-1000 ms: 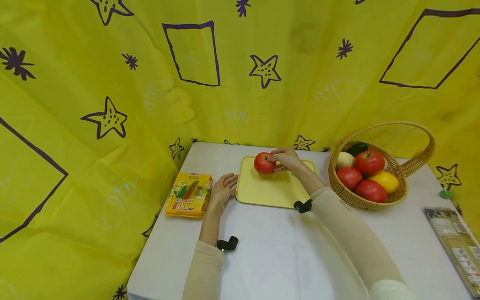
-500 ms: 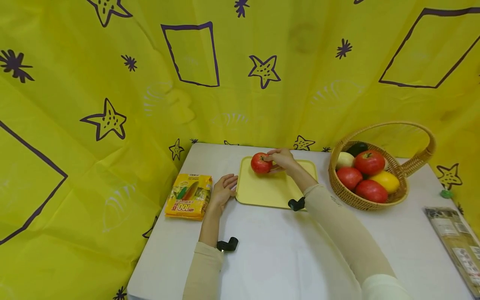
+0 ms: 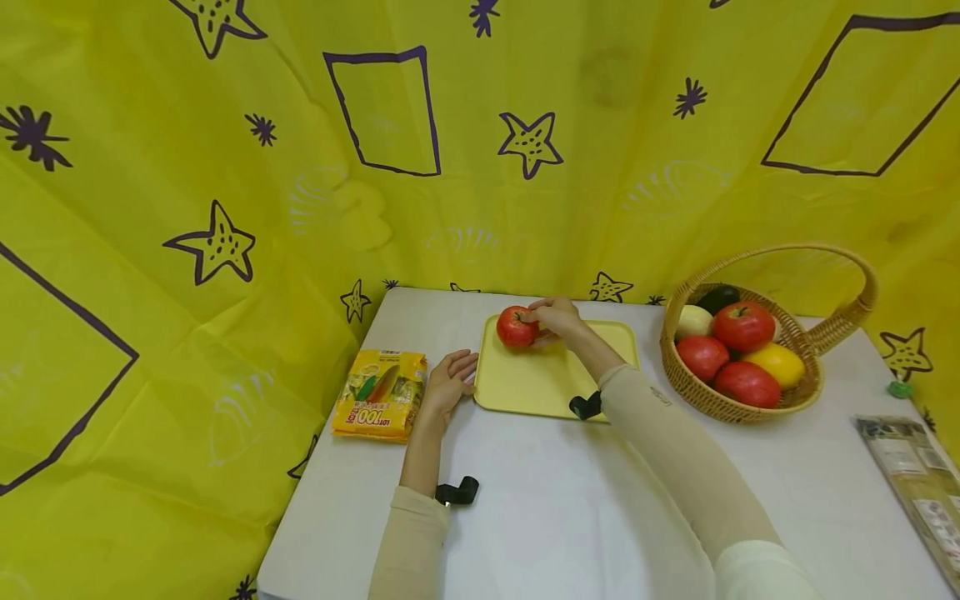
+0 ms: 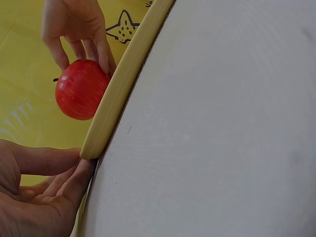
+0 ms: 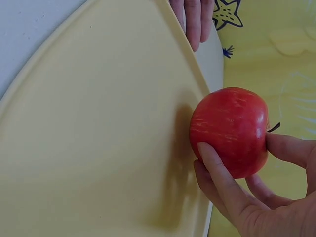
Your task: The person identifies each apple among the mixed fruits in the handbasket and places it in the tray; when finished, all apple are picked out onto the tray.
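A red apple (image 3: pixel 517 327) with a dark stem is held by my right hand (image 3: pixel 557 320) over the back left part of the pale yellow tray (image 3: pixel 525 387). The thumb is by the stem and the fingers lie round the other side, as the right wrist view shows. Whether the apple (image 5: pixel 229 131) touches the tray I cannot tell; its shadow falls on the surface beside it. My left hand (image 3: pixel 447 385) is at the tray's left edge. In the left wrist view its thumb (image 4: pixel 47 161) and forefinger pinch the corner of the rim.
Left of the tray lies a yellow snack bag (image 3: pixel 381 395). A wicker basket (image 3: pixel 701 402) of several fruits, with a tall handle, stands on the right. Farther right is a flat clear-wrapped package (image 3: pixel 911 487). A yellow curtain (image 3: pixel 465 208) hangs behind the white table (image 3: pixel 540 508).
My right hand has shifted slightly left with the apple, over the tray. The left hand has stayed at the tray's edge.
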